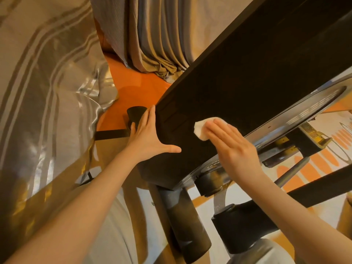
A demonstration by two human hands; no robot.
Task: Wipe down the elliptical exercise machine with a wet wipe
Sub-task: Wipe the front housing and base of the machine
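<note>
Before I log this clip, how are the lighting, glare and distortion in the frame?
Head view: dim, warm orange light; the black machine panel is nearly featureless; glare streaks the shiny striped curtain and silver rim; wide-angle bending curves the edges; the white wet wipe under the right hand stays readable.

hands: 2, left hand [150, 138] and right hand [234, 147] | wet wipe [202, 128]: 1 | elliptical machine [247, 77]: 1 | black foam handle sleeves: 2, near centre [187, 223] and near right [245, 220] | curtains: 2, left [43, 88] and far [158, 33]
</note>
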